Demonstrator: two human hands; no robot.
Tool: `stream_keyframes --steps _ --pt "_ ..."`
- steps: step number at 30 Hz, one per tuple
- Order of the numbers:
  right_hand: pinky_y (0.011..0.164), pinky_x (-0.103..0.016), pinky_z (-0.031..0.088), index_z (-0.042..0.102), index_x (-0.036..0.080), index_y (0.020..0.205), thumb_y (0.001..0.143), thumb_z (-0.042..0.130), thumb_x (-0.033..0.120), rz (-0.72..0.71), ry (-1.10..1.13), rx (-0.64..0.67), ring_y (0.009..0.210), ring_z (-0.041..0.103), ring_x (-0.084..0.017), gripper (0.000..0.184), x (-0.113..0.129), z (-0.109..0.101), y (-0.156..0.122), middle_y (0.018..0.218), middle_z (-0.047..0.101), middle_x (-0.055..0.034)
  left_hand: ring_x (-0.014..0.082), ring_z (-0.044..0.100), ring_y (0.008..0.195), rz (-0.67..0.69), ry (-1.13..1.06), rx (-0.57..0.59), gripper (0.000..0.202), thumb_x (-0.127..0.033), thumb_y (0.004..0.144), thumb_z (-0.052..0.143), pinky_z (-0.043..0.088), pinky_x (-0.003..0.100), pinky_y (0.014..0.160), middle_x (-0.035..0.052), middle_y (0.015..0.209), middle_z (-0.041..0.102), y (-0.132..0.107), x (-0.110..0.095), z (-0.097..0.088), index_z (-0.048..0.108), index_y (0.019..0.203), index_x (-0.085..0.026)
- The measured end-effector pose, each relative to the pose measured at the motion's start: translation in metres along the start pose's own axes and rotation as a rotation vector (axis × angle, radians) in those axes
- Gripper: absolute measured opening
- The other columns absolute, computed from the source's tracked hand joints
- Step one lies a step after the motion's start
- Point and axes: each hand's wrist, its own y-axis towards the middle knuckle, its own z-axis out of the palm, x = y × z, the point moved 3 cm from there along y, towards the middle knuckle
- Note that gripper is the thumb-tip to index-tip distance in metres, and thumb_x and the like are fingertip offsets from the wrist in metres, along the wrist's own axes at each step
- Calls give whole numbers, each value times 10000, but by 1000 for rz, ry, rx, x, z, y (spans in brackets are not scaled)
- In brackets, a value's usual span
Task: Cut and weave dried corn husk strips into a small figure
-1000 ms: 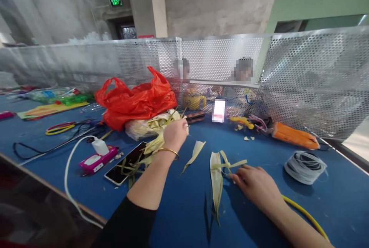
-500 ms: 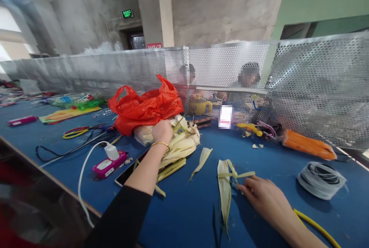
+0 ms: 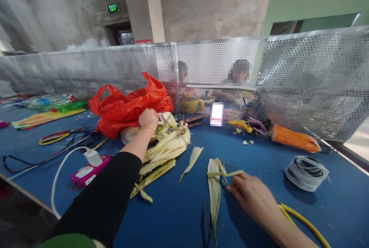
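My right hand (image 3: 251, 191) pinches the end of a pale strip belonging to a piece of tied corn husk (image 3: 213, 190). The piece's long leaf hangs toward me over the blue table. My left hand (image 3: 149, 120), with a gold bangle at the wrist, reaches to the back of a heap of dried corn husks (image 3: 168, 146). It looks closed, with its fingertips turned away and hidden. Right behind it is a red plastic bag (image 3: 131, 102). Between the heap and the tied piece lies a single loose husk leaf (image 3: 191, 162).
A perforated metal screen (image 3: 216, 54) runs along the table's back, with two people behind it. To the left are a pink power strip (image 3: 90, 171) with a white plug and scissors (image 3: 54, 137). A coil of white cord (image 3: 306, 173), an orange bundle (image 3: 295, 138) and a yellow glue gun (image 3: 240, 125) lie right.
My view has turned slightly to the right, so things sit farther left. The left hand has moved a little farther back toward the red bag. The right hand keeps its pinch on the strip.
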Motion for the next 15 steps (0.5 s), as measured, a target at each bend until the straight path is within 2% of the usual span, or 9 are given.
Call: stream_keyframes --steps 2,4,7,10,13,15 --pt "663 -328 423 618 197 748 910 504 318 -11 2 -9 773 635 -228 231 0 0 0 822 676 -59 318 626 910 -53 -8 -37 392 -230 870 369 449 378 700 215 1060 635 3 6 -6 698 1048 -112" --pt "661 -329 425 615 195 754 903 514 306 -17 7 -18 767 628 -225 212 1 0 -1 837 671 -65 311 622 923 -39 -21 -66 373 -247 871 383 447 370 703 195 1090 630 0 8 -11 676 1070 -129" --pt "670 -334 430 607 191 757 896 524 282 -16 16 -1 777 619 -227 185 2 -1 0 856 665 -73 275 614 945 82 -44 -77 313 -292 864 432 436 334 720 123 1073 654 -12 5 -13 677 1031 -194" --pt "684 -340 437 604 188 757 895 526 274 -14 28 24 794 613 -232 180 3 -1 0 865 660 -79 247 626 850 200 -65 -46 264 -322 854 459 426 306 672 75 899 692 -32 -2 -10 700 883 -220" --pt "697 -348 444 607 184 774 897 527 268 -13 30 35 815 612 -241 169 3 -1 0 880 655 -83 230 613 902 258 -88 -96 290 -279 877 412 426 305 722 75 994 682 -50 -8 -11 675 981 -214" --pt "706 -351 450 606 182 783 898 528 268 -13 30 44 829 612 -244 163 3 -1 0 890 654 -83 240 583 975 379 -74 -143 319 -221 877 386 416 328 796 107 1050 657 -60 -15 -12 647 1056 -180"
